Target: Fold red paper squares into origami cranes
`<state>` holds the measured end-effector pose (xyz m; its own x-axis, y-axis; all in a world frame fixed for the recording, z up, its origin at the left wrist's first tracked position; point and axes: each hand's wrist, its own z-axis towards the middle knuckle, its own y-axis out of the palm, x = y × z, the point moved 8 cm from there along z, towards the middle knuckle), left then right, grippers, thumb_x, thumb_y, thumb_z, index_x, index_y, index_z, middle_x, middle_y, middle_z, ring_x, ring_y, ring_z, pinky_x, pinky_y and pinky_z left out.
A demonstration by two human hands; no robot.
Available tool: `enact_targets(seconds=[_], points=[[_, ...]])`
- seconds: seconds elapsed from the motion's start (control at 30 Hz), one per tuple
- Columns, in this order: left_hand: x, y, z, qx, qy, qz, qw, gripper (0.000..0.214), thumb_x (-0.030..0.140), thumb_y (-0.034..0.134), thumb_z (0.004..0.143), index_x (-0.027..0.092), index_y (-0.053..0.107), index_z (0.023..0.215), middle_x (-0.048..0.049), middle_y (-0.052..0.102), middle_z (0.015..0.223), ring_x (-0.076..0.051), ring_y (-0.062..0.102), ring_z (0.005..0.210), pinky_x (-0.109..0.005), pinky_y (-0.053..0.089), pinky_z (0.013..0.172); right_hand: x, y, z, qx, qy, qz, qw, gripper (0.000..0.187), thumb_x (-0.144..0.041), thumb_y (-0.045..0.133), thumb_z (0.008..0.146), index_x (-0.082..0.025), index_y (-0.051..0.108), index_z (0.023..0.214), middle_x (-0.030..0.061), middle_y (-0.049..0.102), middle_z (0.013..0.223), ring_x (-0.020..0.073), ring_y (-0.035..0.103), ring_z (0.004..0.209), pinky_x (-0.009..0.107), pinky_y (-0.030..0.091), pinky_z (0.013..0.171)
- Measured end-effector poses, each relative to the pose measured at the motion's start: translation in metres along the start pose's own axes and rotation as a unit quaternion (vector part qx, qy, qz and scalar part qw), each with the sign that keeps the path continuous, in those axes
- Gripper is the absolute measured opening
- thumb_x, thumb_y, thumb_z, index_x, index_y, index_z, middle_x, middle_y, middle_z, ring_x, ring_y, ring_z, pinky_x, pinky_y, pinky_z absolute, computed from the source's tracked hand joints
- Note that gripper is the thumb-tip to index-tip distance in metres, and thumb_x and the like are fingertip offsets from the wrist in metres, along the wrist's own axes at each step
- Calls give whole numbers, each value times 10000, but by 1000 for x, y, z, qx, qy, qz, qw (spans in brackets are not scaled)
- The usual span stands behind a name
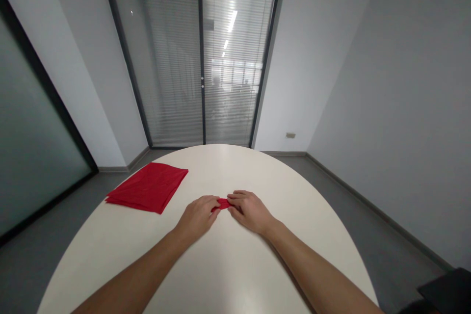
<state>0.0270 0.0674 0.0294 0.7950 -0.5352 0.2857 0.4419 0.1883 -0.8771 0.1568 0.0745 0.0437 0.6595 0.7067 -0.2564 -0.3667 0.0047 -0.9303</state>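
Both of my hands meet near the middle of a round white table [228, 265]. My left hand [197, 216] and my right hand [248, 210] have their fingers curled and pinched on a small folded red piece [222, 203], paper or cloth, which shows only as a sliver between the fingertips. Most of that piece is hidden under the fingers. A flat stack of red square sheets [149, 187] lies on the table to the left, well apart from my hands.
The table's rounded edge runs close on both sides, with grey floor [368, 216] beyond. Glass doors with blinds [200, 59] stand behind the table. A dark object [447, 292] sits at the lower right corner.
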Motion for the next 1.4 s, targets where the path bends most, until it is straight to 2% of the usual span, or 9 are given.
enact_targets(seconds=[0.43, 0.63, 0.9, 1.13, 1.27, 1.4], points=[[3, -3, 2, -18, -7, 0, 1000, 208, 215, 502, 952, 229, 694, 1029, -38, 729, 1110, -215, 659, 1041, -340, 522, 917, 6, 0, -1, 35, 2, 15, 999, 317, -273, 476, 981, -256, 728, 1172, 46, 723, 1191, 210, 646, 1088, 333, 456, 976], [6, -6, 2, 2, -3, -3, 1000, 198, 182, 512, 943, 230, 694, 1005, -33, 726, 1117, -210, 659, 1049, -343, 521, 930, 12, 2, -1, 80, -3, 28, 996, 229, -229, 569, 939, -251, 764, 1057, 40, 750, 1090, 202, 662, 1006, 322, 480, 922], [7, -7, 2, 29, 15, 13, 999, 190, 143, 526, 922, 209, 703, 948, -66, 701, 1201, -229, 638, 1114, -386, 518, 963, 11, -2, -1, 86, -14, 48, 995, 198, -198, 579, 933, -237, 763, 997, 35, 753, 1042, 195, 649, 979, 320, 473, 910], [10, -9, 1, 46, 40, 17, 998, 161, 123, 556, 894, 208, 690, 921, -64, 702, 1161, -238, 639, 1085, -412, 491, 983, 17, -2, -2, 90, 24, 81, 992, 213, -180, 648, 881, -226, 704, 1082, 36, 738, 1031, 197, 637, 941, 323, 467, 859], [13, -12, 0, 51, 43, 10, 998, 164, 114, 543, 894, 209, 675, 907, -54, 695, 1097, -221, 647, 997, -385, 503, 919, 22, 0, -2, 91, 50, 95, 990, 285, -189, 663, 874, -221, 672, 1156, 47, 727, 1043, 196, 640, 929, 318, 471, 850], [13, -14, 1, 57, 44, 1, 997, 162, 103, 539, 894, 213, 658, 892, -42, 685, 1058, -206, 639, 946, -366, 496, 880, 22, 0, -2, 86, 48, 101, 990, 270, -205, 655, 890, -224, 682, 1158, 46, 729, 1027, 193, 640, 923, 310, 473, 844]])
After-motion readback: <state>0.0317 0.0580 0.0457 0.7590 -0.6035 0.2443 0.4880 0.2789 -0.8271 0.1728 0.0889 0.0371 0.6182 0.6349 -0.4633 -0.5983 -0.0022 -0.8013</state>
